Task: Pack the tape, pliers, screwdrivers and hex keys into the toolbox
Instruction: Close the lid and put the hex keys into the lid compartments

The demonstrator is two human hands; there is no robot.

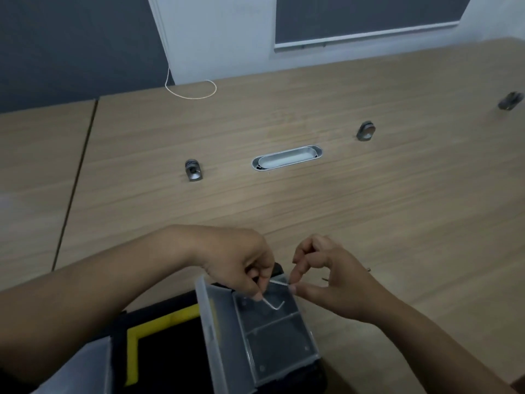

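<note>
A black toolbox [167,362] with a yellow stripe sits at the near edge of the table. Its small side compartment [272,348] has a clear lid [208,322] swung open. My left hand [241,260] pinches a bent silver hex key [274,304] over the compartment's far section. My right hand [324,274] pinches the end of another thin hex key [279,281] at the compartment's far rim. Two small dark items [325,278] lie on the table just right of my right hand, too small to name. No tape, pliers or screwdrivers are in view.
The wooden table [369,194] has a metal cable slot [287,158] in the middle and metal fittings [193,170] [366,131] [510,100] around it. A thin white cord [196,93] loops at the far edge. A seam [75,183] splits the table at left.
</note>
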